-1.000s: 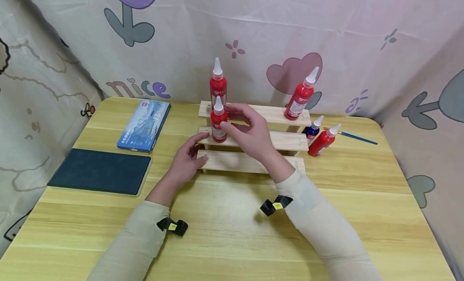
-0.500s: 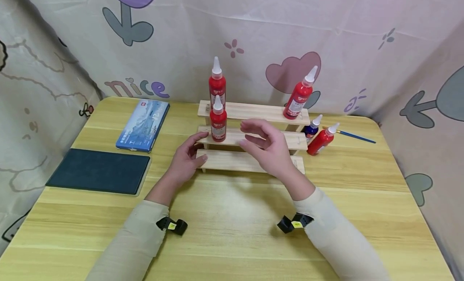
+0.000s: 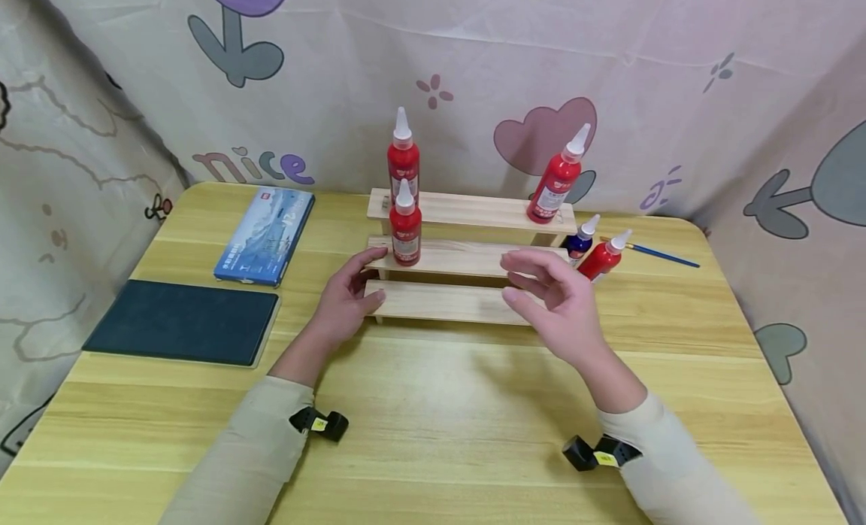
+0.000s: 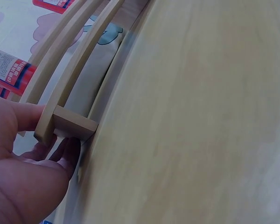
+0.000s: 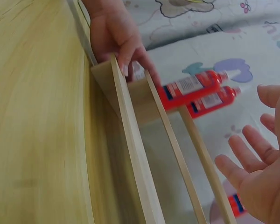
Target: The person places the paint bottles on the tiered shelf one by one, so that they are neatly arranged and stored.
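Note:
A three-step wooden rack [image 3: 446, 302] stands mid-table. Its left end is held by my left hand [image 3: 341, 303], thumb on the lowest step and fingers round the side; the left wrist view shows this hand [image 4: 28, 172] at the end panel [image 4: 72, 122]. On the middle step, at the left, a red squeeze bottle [image 3: 406, 238] with a white nozzle stands upright. Behind it a second red bottle [image 3: 403, 164] is on the top step, and a third red bottle [image 3: 555, 188] is at that step's right end. My right hand [image 3: 561, 307] hovers over the rack's right end, holding nothing, fingers loosely bent.
Right of the rack stand a small dark-blue bottle [image 3: 578, 244] and another red bottle [image 3: 600, 260], partly behind my right hand. A blue paintbrush [image 3: 663, 255] lies beyond them. To the left are a blue flat box [image 3: 266, 235] and a dark-covered notebook [image 3: 183, 320]. Patterned cloth hangs behind.
My right hand has let go of the red bottle on the middle step and moved right and toward me. The bottle stays upright there. My left hand has kept its place.

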Available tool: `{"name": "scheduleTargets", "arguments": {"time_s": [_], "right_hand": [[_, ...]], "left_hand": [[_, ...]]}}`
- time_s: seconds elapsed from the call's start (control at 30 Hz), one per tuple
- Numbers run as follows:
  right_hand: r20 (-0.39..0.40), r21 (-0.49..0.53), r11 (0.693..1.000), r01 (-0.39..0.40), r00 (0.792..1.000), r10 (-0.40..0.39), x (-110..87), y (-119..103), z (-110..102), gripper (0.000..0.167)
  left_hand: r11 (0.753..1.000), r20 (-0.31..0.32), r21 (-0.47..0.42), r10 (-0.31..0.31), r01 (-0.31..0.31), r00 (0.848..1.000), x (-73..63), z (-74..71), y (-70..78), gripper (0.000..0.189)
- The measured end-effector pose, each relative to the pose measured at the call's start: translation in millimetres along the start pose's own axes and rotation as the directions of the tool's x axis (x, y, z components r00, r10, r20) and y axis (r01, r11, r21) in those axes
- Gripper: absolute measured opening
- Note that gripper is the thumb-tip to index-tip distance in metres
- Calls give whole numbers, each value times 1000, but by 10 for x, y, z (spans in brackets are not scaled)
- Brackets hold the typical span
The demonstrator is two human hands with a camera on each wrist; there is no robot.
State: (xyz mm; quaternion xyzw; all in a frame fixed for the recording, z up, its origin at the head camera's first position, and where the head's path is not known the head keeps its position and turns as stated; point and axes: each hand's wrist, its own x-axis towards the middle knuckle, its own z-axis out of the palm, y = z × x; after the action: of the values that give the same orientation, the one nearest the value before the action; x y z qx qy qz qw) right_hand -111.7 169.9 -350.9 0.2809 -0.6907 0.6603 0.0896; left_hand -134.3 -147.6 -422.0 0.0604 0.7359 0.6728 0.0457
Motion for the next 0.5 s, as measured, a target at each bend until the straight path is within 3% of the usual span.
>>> {"name": "scheduleTargets", "arguments": {"time_s": [0.37, 0.5], "right_hand": [[-83, 0, 999, 39, 996, -39, -195, -66, -401, 40], [-122, -4, 1000, 19, 992, -19, -257, -39, -536, 40]], "left_hand": [[1000, 0, -1, -3, 3, 1000, -7, -1, 9, 65], [1000, 2, 0, -3, 3, 1000, -7, -2, 5, 65]]}}
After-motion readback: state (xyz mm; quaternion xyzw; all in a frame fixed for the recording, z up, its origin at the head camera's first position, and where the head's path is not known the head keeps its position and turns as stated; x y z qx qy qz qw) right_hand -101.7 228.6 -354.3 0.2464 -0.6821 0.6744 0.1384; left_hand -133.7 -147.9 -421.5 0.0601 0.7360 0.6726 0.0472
